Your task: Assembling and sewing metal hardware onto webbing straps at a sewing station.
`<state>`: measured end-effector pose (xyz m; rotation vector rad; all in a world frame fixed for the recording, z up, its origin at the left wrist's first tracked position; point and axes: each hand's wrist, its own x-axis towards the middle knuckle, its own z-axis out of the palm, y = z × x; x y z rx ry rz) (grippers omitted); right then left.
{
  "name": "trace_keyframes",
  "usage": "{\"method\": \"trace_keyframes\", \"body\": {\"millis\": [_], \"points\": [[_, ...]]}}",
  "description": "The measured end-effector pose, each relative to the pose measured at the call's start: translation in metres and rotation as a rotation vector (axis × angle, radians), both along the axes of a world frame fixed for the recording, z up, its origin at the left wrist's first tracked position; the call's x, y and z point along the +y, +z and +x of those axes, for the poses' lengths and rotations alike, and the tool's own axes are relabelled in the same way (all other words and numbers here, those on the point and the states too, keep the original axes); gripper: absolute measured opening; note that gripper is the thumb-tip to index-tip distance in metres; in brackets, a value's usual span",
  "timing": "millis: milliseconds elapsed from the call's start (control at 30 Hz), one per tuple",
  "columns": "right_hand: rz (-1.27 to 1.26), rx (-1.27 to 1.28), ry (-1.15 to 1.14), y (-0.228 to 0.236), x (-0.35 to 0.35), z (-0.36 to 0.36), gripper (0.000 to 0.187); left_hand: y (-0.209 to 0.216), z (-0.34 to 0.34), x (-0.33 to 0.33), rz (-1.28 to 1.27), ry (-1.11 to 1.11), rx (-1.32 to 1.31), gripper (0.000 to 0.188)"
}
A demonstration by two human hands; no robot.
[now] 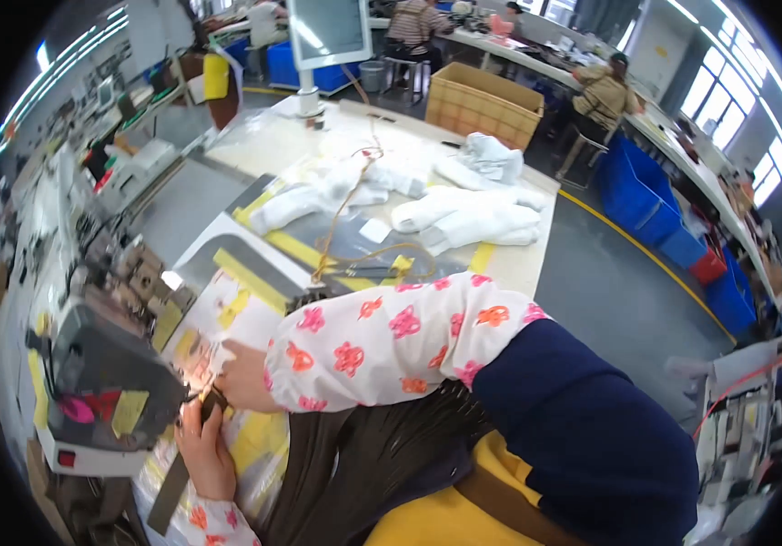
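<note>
At the lower left, a sewing machine (104, 382) has a bright light at its needle area. My left hand (206, 457) is closed, its thumb and fingers on a small dark brown fabric piece (215, 401) beside the needle area. My right hand (249, 379) reaches across from the right and touches the far side of this piece; its fingertips are partly hidden in the glare. Below the left hand, a dark brown strip (169, 496) hangs over the machine bed. Both forearms wear white sleeves with pink and orange flowers.
White bundles (468, 217) lie on the white table (254, 146) with a cord and scissors (363, 271). A monitor (329, 32) stands on its far edge. Beyond are a yellow crate (484, 102), blue bins (632, 187) and seated people. Dark brown fabric (363, 455) covers my lap.
</note>
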<state>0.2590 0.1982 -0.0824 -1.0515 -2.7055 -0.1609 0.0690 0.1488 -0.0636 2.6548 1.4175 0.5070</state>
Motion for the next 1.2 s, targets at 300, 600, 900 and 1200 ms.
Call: {"method": "trace_keyframes", "body": {"millis": [300,600,900,1200], "points": [[-0.146,-0.226,-0.034,0.023,-0.007,0.002,0.01,-0.006,-0.004,0.005,-0.033,0.054,0.017,0.023],[-0.125,-0.224,-0.042,0.022,-0.005,0.002,0.011,-0.007,-0.009,0.007,-0.08,0.032,-0.001,0.026],[-0.169,-0.29,-0.07,0.02,0.008,-0.014,0.012,-0.008,-0.018,0.011,-0.038,-0.011,0.001,0.027],[-0.217,-0.329,-0.013,0.036,0.025,0.0,0.031,-0.021,-0.02,0.032,-0.112,0.134,-0.252,0.023]]}}
